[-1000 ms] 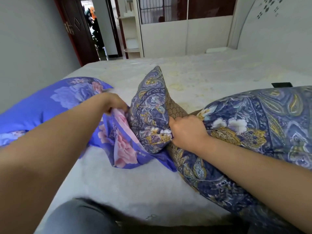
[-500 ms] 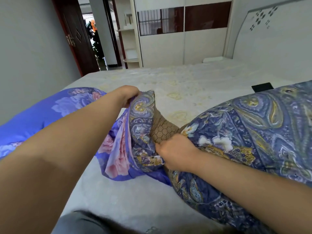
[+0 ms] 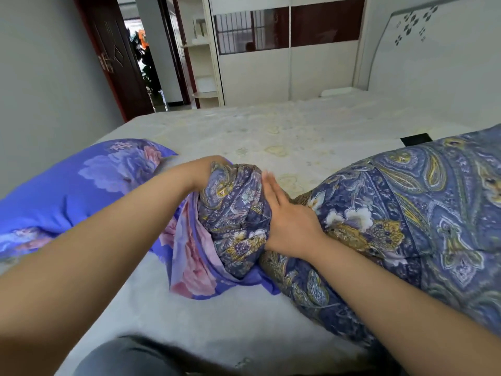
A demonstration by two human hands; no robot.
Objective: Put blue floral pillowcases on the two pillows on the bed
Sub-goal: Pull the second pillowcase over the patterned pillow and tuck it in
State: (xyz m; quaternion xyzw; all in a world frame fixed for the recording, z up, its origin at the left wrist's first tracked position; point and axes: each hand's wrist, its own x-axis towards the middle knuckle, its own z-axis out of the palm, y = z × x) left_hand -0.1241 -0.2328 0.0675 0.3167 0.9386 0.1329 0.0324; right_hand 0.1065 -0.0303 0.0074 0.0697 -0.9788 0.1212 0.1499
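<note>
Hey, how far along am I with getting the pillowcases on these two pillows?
One pillow at left already looks covered in blue floral. The second pillow is in hand: your left hand grips its bunched end, your right hand presses flat beside it, and the pillowcase is only starting over it. Pulling it on remains.

Two pillows (image 3: 67,191) (image 3: 406,226), two hands (image 3: 206,172) (image 3: 287,226), one phone (image 3: 416,139).

Left hand (image 3: 202,173) fingers inside pillowcase (image 3: 233,213)

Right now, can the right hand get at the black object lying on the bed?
Probably not directly: the right hand rests by the pillow's end, and the paisley pillow bulges between it and the black object.
</note>
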